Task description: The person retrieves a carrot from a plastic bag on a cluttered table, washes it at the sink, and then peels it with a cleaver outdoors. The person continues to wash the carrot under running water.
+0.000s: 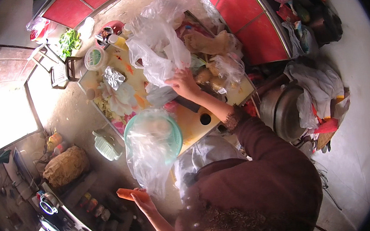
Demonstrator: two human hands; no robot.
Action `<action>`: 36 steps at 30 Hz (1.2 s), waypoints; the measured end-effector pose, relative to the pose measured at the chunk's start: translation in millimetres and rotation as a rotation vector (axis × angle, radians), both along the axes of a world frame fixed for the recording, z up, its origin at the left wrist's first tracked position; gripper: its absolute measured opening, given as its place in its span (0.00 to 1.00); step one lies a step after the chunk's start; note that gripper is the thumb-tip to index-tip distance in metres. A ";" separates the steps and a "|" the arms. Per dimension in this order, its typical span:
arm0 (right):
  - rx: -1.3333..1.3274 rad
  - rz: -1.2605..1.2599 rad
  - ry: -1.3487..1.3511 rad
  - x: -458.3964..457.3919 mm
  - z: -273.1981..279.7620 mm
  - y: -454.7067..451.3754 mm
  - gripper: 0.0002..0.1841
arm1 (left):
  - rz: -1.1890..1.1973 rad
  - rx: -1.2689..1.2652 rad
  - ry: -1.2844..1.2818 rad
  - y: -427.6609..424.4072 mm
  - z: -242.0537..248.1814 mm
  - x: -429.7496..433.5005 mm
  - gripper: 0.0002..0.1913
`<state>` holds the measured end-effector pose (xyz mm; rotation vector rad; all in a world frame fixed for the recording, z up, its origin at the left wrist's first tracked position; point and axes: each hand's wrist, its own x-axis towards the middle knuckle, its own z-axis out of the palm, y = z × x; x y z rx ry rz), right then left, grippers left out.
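My left hand (143, 202) is wrapped around an orange carrot (124, 193), held out to the left, clear of the table's edge. Over the table, my right hand (184, 83) has its fingers on the near edge of a crumpled white plastic bag (161, 55) and appears to grip it. A turquoise plastic basket (177, 135) stands at the table's near left corner. Clear plastic bags (148, 154) drape over it and hide most of what is inside. Right of my right hand lie brown, round items (204, 76), partly covered by clear wrapping.
On the flower-patterned table (189, 140) are crumpled foil (114, 77), a lidded tub (95, 58) and a yellow bottle (117, 41). A small chair (58, 73) and leafy greens (70, 42) stand beyond it. Red-tiled cabinets (258, 35) and a large dark pot (287, 112) are to the right.
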<state>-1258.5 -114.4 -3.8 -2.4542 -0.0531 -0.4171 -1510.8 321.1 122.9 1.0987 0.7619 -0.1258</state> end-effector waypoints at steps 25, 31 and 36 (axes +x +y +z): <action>0.321 0.339 -0.081 -30.9 65.0 -28.4 0.25 | -0.063 0.206 0.046 -10.1 -5.6 44.6 0.23; -0.088 -0.383 -0.055 44.4 -4.0 -166.2 0.40 | -0.077 0.166 0.016 -10.2 -4.6 50.1 0.22; -0.386 -0.444 0.543 30.8 -69.3 -219.2 0.53 | -0.088 0.187 0.020 -15.7 0.9 50.4 0.22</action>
